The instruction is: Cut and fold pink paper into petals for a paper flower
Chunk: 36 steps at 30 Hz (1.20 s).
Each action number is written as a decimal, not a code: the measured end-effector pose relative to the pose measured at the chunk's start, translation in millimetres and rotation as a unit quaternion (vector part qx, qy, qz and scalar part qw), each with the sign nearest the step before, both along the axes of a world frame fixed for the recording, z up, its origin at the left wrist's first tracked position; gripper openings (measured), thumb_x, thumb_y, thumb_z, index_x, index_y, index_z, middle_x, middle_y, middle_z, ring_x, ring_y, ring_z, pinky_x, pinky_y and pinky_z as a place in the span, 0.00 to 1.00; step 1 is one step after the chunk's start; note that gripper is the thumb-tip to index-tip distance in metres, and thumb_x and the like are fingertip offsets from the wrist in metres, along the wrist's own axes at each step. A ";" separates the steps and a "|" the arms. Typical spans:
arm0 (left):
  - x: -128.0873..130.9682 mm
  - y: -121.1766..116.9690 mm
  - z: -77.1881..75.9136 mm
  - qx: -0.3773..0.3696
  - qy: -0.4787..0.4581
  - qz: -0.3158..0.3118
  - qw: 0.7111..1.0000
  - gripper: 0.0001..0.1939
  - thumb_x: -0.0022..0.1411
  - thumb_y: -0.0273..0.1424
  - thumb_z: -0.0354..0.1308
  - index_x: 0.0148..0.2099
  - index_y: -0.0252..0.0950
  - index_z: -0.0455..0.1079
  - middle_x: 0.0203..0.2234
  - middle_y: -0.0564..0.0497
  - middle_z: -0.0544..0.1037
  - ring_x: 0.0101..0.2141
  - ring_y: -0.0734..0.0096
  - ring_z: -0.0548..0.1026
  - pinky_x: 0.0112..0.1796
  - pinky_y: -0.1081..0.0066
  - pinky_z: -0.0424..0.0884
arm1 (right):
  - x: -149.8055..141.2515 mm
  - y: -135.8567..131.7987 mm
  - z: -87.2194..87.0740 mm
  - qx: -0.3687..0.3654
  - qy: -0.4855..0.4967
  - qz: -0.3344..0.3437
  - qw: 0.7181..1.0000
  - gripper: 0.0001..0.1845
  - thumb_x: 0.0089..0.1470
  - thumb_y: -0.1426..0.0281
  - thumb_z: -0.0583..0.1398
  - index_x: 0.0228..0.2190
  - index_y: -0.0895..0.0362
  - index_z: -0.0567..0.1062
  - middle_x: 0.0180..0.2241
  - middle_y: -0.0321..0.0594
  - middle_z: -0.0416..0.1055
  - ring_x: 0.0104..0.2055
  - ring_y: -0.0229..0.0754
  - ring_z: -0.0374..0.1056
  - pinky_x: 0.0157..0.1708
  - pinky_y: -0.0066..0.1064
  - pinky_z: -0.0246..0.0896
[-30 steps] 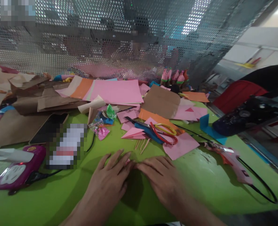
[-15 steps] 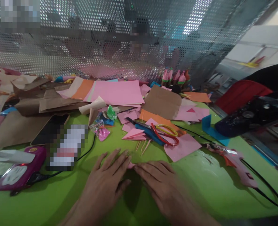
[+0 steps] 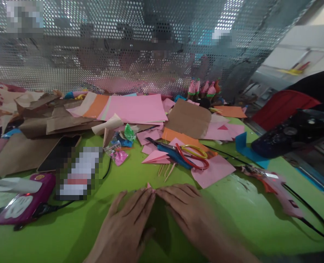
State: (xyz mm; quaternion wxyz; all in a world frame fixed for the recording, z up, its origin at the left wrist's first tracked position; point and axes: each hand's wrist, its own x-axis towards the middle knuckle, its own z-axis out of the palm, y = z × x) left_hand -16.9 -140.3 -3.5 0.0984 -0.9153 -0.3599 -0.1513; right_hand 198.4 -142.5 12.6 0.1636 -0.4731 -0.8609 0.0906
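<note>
A small piece of pink paper (image 3: 150,187) shows between my fingertips on the green tabletop. My left hand (image 3: 130,215) lies palm down with its fingers stretched forward, their tips on the paper's lower edge. From the other side my right hand (image 3: 187,212) reaches in, fingers extended and close together, tips at the paper's right edge. Most of the paper is covered by the fingers. Just beyond lie several thin sticks (image 3: 166,171), a folded pink paper (image 3: 156,157) and scissors (image 3: 190,155) with red and yellow handles.
A pink glue gun (image 3: 281,193) with a black cord lies at right. At left are a purple power strip (image 3: 27,199) and two phones, one dark (image 3: 59,153). Pink sheets (image 3: 137,107) and brown paper (image 3: 190,118) are heaped at the back before a perforated metal panel (image 3: 140,54).
Both hands have shifted slightly toward me, and the left fingers have drawn closer to the right ones. A pink paper tip now sticks out above the left fingertips.
</note>
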 end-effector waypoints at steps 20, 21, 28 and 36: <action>8.0 27.1 0.4 -0.127 -0.015 0.021 0.992 0.24 0.67 0.39 0.47 0.63 0.41 0.57 0.60 0.52 0.67 0.59 0.57 0.63 0.56 0.50 0.56 | 1.4 -0.7 -3.1 -0.004 -0.015 -0.045 0.999 0.23 0.59 0.73 0.55 0.57 0.54 0.65 0.52 0.44 0.70 0.50 0.51 0.64 0.48 0.47 0.62; 8.6 27.9 0.1 -0.128 -0.020 0.027 0.991 0.24 0.67 0.40 0.47 0.63 0.42 0.57 0.59 0.53 0.67 0.59 0.58 0.62 0.56 0.50 0.55 | 1.1 -0.1 -2.1 -0.009 -0.015 -0.049 0.999 0.23 0.60 0.73 0.55 0.57 0.54 0.65 0.52 0.44 0.70 0.50 0.51 0.64 0.48 0.47 0.61; 13.1 35.3 -2.0 -0.133 -0.025 0.033 0.990 0.25 0.68 0.42 0.44 0.64 0.40 0.57 0.60 0.52 0.66 0.59 0.58 0.62 0.56 0.51 0.53 | -1.6 3.3 1.4 -0.014 -0.019 -0.061 0.998 0.22 0.60 0.72 0.55 0.56 0.55 0.66 0.51 0.44 0.69 0.51 0.51 0.62 0.49 0.48 0.59; 7.4 24.6 -9.4 -0.087 0.003 0.015 0.996 0.27 0.67 0.37 0.48 0.66 0.37 0.53 0.61 0.50 0.63 0.59 0.56 0.62 0.56 0.51 0.53 | -4.5 -5.9 1.3 -0.017 -0.023 -0.062 0.998 0.24 0.59 0.72 0.56 0.57 0.56 0.65 0.50 0.44 0.69 0.50 0.51 0.61 0.49 0.46 0.58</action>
